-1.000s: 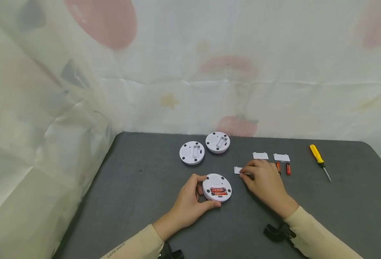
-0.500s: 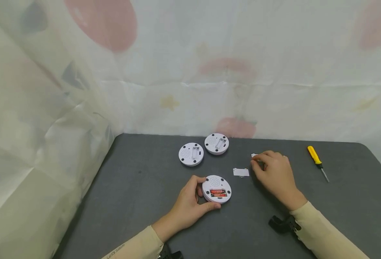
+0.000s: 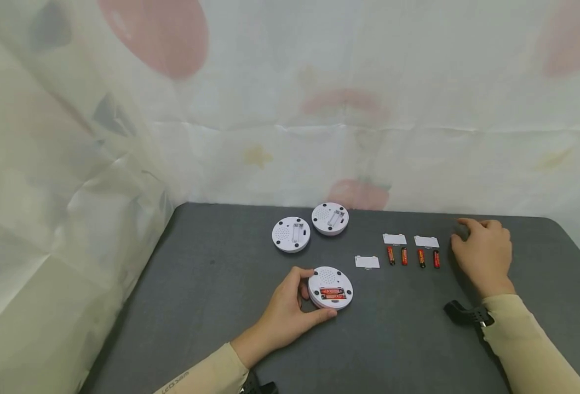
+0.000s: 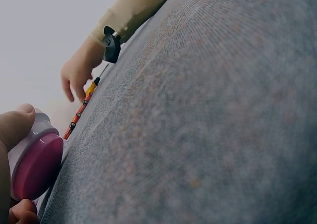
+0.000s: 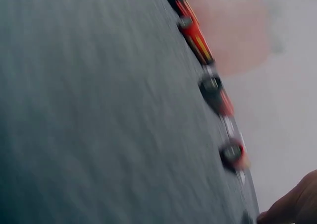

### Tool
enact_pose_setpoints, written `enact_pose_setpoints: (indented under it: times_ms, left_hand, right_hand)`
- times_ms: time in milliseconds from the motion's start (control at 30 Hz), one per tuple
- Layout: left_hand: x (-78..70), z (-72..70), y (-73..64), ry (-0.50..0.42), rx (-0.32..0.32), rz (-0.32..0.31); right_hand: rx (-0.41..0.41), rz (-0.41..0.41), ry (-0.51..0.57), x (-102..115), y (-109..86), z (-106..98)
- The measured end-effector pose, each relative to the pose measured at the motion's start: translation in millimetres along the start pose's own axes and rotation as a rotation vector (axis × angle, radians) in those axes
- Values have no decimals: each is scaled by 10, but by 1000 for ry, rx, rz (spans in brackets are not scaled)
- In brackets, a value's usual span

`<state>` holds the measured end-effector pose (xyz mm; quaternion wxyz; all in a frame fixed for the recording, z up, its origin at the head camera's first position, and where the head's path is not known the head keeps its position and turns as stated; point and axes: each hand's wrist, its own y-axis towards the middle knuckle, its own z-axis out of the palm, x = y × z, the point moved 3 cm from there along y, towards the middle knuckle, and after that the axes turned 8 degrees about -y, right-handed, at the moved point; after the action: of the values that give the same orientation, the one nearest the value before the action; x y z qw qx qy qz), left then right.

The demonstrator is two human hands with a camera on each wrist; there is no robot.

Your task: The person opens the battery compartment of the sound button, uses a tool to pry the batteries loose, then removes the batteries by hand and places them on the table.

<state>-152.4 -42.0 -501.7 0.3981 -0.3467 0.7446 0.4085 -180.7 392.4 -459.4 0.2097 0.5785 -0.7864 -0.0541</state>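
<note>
My left hand (image 3: 292,309) grips a small round white device (image 3: 328,275) by its edge, thumb at the near rim and fingers at the far left. Two red batteries (image 3: 332,293) sit in its uncovered compartment; the left wrist view shows a magenta underside (image 4: 39,167). At the right, my right hand (image 3: 484,254) hangs over the screwdriver, fingers loosely bent, hiding it in the head view. The left wrist view shows the screwdriver's yellow handle (image 4: 90,88) beneath that hand. Only a blurred finger of the right hand (image 5: 294,204) shows in the right wrist view.
Two similar round devices, one at left (image 3: 291,235) and one behind it (image 3: 330,219), show bare battery slots. White battery covers lie at left (image 3: 367,262), middle (image 3: 394,239) and right (image 3: 426,242). Several loose red batteries (image 3: 404,256) lie below the two rear covers.
My right hand has moved right, from beside the nearest cover past the loose batteries to the screwdriver's place, uncovering the covers and batteries. The left hand stays with the device.
</note>
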Motion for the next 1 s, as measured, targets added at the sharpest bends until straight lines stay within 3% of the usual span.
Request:
enact_pose_setpoints:
  times_ms: [167, 300, 700, 1000]
  left_hand:
    - [-2, 2, 2, -1, 11, -14]
    - [5, 4, 0, -3, 18, -30]
    - [3, 0, -3, -10, 13, -24]
    - [-1, 3, -7, -4, 19, -34]
  right_hand:
    - [149, 141, -52, -234, 35, -24]
    - [243, 189, -75, -347, 50, -28]
    - [361, 156, -88, -320, 106, -59]
    - [372, 115, 56, -160, 110, -158]
